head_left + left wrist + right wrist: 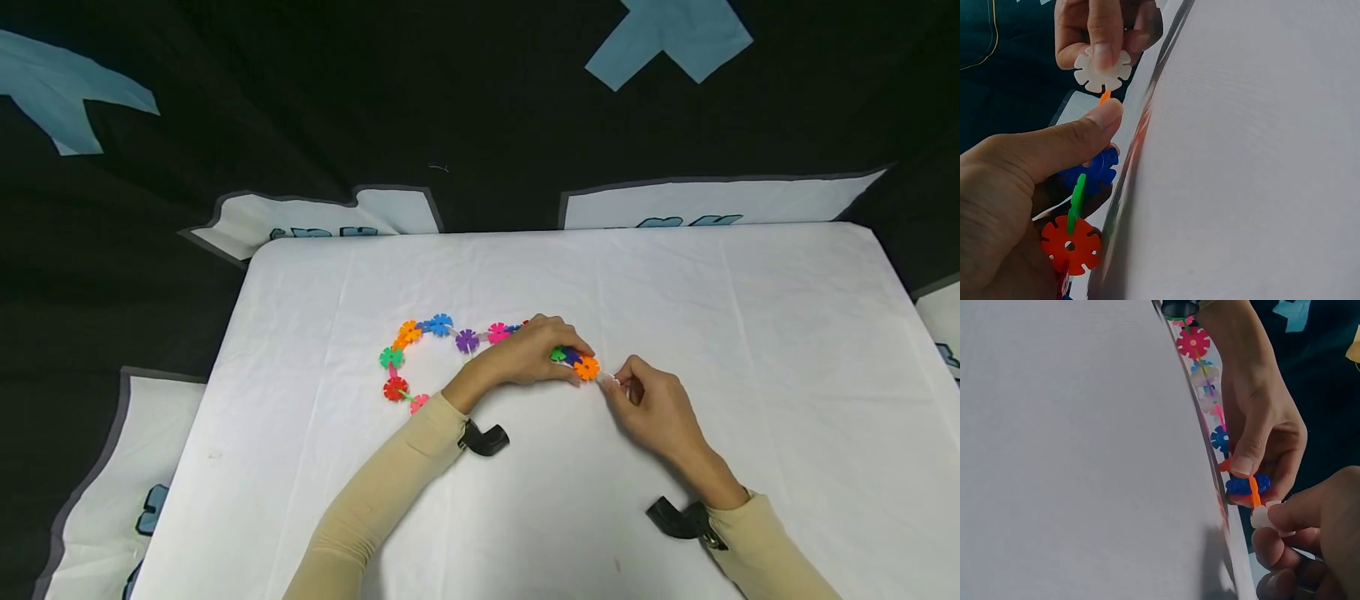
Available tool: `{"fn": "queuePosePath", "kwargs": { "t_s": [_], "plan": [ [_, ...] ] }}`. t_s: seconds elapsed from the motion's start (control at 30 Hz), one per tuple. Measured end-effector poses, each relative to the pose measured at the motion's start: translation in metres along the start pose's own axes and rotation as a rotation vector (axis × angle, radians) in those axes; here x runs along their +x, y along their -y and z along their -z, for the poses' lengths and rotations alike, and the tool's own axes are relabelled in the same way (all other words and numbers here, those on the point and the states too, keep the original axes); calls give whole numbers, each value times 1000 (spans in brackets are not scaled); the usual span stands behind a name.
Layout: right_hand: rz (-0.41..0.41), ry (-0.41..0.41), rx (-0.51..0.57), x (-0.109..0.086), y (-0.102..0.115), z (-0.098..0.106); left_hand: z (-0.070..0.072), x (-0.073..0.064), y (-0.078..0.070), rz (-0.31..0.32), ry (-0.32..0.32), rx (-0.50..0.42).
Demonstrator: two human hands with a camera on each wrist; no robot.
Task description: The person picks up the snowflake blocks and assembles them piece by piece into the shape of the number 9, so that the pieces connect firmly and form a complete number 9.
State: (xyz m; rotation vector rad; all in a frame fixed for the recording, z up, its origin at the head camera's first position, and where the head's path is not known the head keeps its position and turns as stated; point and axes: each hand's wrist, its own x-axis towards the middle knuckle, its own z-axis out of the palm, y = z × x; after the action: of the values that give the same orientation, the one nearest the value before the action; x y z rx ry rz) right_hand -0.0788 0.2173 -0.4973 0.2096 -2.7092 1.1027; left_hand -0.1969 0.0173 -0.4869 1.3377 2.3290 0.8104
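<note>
A chain of colourful notched plastic discs curves over the white table, with a purple disc [467, 342] and a red disc [394, 389] along it. My left hand [536, 352] grips the chain near its right end, thumb and fingers around a blue disc [1111, 167] and an orange disc [587, 369]. Between thumb and finger, my right hand [662, 408] pinches a white disc [1087, 76]. This white disc meets the orange one edge to edge; how deep the slots sit is hidden. Green [1077, 203] and red-orange discs [1054, 240] follow below my left thumb.
The white tablecloth [750, 333] spreads around both hands. Behind the table hangs a dark cloth [300, 108] with blue and white shapes. Dark camera mounts sit on the left wrist [486, 438] and right wrist [678, 518].
</note>
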Motion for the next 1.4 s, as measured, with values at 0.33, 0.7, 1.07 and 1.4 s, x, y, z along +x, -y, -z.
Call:
{"fn": "queuePosePath", "kwargs": {
  "t_s": [0.33,0.7,1.07,1.4],
  "plan": [
    [-12,23,62,1,-3,-2,3,0,0,-9,0,-74],
    [87,106,132,-1,-11,-4,5,-3,2,-13,44,-101],
    [183,-10,139,-1,-15,-9,2,-3,2,-43,29,-168],
    [177,-44,184,-2,-12,-14,0,-2,3,-47,1,-150]
  ]
}}
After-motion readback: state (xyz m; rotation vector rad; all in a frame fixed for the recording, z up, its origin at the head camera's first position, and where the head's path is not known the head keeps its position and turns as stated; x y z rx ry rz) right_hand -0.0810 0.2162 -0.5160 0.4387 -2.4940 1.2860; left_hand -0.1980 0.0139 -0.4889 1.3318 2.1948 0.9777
